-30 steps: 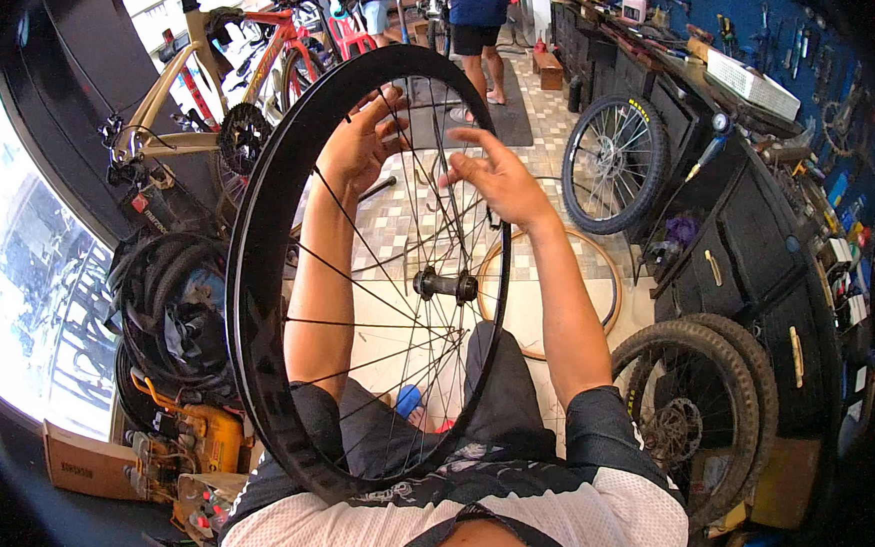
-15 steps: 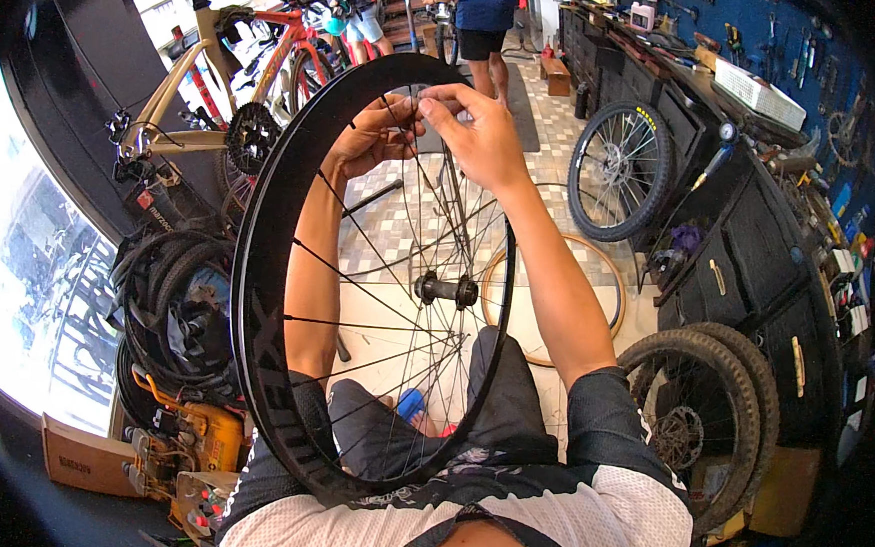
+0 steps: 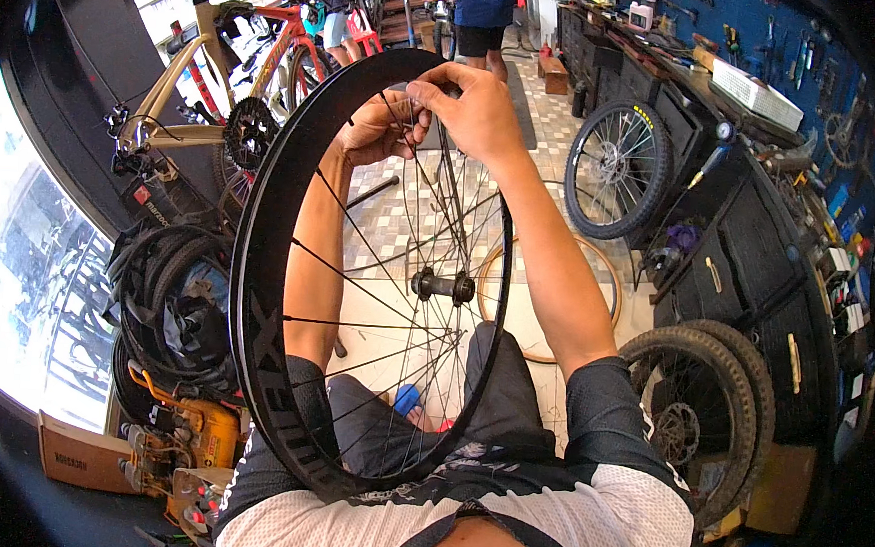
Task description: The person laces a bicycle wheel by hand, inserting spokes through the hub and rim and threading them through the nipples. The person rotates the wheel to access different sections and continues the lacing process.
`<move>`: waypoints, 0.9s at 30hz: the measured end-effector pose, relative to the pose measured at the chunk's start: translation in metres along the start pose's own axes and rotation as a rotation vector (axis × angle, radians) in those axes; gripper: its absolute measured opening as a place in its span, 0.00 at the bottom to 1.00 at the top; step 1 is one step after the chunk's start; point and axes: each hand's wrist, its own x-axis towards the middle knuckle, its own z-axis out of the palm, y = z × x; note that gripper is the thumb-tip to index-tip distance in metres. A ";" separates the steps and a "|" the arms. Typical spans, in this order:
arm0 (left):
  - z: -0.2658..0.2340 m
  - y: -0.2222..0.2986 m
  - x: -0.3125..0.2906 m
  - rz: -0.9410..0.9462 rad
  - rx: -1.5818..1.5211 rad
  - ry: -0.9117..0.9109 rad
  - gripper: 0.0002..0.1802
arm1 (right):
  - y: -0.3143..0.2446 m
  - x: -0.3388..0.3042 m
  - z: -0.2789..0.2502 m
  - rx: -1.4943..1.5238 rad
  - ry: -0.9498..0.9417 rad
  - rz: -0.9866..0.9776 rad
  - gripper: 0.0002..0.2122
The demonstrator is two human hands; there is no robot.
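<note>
A black deep-rim bicycle wheel point(image 3: 256, 293) stands upright on my lap, with thin spokes running to a black hub point(image 3: 443, 286) in its middle. My left arm reaches through the spokes; my left hand point(image 3: 378, 128) grips spokes near the rim's far top. My right hand point(image 3: 473, 103) is beside it at the top of the rim, fingers pinched on a spoke end. Which small part sits under the fingertips is hidden.
A tan and a red bicycle point(image 3: 219, 80) stand at the back left. Coiled tyres point(image 3: 170, 307) and a yellow machine point(image 3: 192, 439) are at my left. Wheels point(image 3: 619, 169) point(image 3: 705, 410) lean against the dark workbench on the right; a bare hoop point(image 3: 546, 300) lies on the floor. A person point(image 3: 478, 15) stands far back.
My right hand has risen from the spokes' middle to the top of the rim, next to my left hand. The wheel has stayed on my lap.
</note>
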 end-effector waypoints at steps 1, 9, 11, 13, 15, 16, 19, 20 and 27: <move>-0.001 -0.001 0.001 -0.002 -0.017 -0.012 0.15 | 0.001 0.001 -0.001 0.015 -0.007 -0.017 0.13; 0.010 -0.016 0.001 0.067 -0.005 0.029 0.17 | -0.020 0.001 -0.017 -0.049 -0.066 0.080 0.14; 0.014 -0.021 0.000 0.077 -0.016 0.020 0.16 | -0.012 -0.003 -0.026 -0.133 -0.029 -0.012 0.13; 0.018 -0.024 -0.005 0.094 -0.025 0.033 0.16 | -0.003 -0.010 -0.036 -0.045 -0.057 0.018 0.12; 0.025 -0.028 -0.013 0.075 0.004 0.152 0.16 | 0.004 -0.021 -0.051 0.141 -0.094 0.080 0.11; 0.029 -0.033 -0.018 0.074 0.002 0.195 0.16 | 0.000 -0.030 -0.064 0.129 -0.100 0.100 0.10; 0.048 -0.051 -0.037 0.129 -0.046 0.266 0.16 | 0.001 -0.070 -0.089 0.355 0.019 0.091 0.12; 0.055 -0.059 -0.042 0.201 -0.063 0.332 0.17 | -0.002 -0.083 -0.095 0.340 0.041 0.098 0.12; 0.086 -0.082 -0.071 0.536 0.028 0.468 0.24 | -0.051 -0.156 -0.098 0.448 0.001 -0.093 0.12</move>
